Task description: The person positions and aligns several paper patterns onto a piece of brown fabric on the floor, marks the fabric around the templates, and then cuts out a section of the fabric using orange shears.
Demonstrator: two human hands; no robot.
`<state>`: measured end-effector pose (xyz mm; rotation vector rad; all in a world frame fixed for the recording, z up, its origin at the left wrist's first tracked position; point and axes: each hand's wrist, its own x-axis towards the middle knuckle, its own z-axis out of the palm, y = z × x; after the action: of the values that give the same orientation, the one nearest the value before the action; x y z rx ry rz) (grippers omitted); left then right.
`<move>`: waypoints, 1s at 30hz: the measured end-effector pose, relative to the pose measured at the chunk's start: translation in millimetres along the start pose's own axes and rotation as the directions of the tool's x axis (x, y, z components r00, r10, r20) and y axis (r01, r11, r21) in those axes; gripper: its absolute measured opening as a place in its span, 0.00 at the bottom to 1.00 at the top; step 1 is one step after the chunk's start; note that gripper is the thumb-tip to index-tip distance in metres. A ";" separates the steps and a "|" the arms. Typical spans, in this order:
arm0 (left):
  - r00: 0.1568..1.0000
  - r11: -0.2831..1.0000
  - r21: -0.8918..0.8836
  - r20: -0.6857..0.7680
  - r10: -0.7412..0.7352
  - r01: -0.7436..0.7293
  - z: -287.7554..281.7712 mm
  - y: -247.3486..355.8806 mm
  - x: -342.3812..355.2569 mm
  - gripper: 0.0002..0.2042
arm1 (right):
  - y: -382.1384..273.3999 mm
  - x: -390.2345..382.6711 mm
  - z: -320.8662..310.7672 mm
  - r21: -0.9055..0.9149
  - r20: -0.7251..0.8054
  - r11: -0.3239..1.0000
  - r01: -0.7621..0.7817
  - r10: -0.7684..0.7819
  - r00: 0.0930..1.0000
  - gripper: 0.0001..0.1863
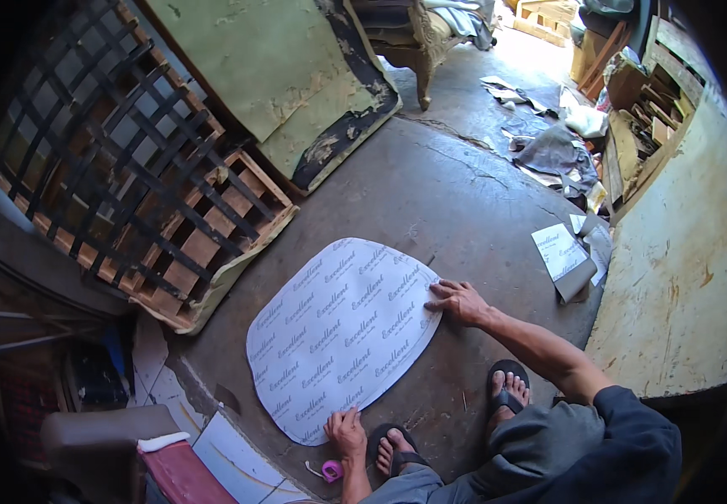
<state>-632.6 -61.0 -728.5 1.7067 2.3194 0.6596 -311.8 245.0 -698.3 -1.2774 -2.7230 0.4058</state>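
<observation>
A rounded white printed sheet (338, 336) lies flat on the concrete floor before me. My left hand (345, 433) has its fingers curled onto the sheet's near edge, pinching it. My right hand (460, 301) rests at the sheet's right edge, fingers apart and laid on it. A small pink tape measure (331, 470) is beside my left wrist on the floor. My sandalled feet are just below and to the right of the sheet.
A webbed wooden frame (153, 210) and worn green panel (271, 76) stand at upper left. Grey scraps (548, 155) and printed offcuts (558, 260) lie at right, beside a pale board (666, 277). A red cushion (170, 475) is at lower left, a carved chair (422, 59) behind.
</observation>
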 end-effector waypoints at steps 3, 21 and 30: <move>0.998 1.000 0.003 -0.058 -0.020 0.020 1.6 0.5 1.9 0.09 | 12.1 -11.8 10.0 0.039 -0.032 0.997 0.073 -0.072 0.997 0.27; 0.953 0.931 -0.336 -0.207 -0.221 0.142 -51.0 9.2 60.2 0.08 | -10.4 19.5 12.3 0.862 0.418 0.016 -0.506 0.539 0.731 0.28; 0.949 0.948 -0.291 -0.242 -0.202 0.128 -61.0 16.3 74.0 0.07 | -19.9 35.1 12.6 0.826 0.242 0.229 -0.514 0.681 0.692 0.25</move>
<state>-666.9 -2.1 -659.1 1.3536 2.3736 1.1782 -351.6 257.4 -705.2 -1.7670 -1.2581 1.4169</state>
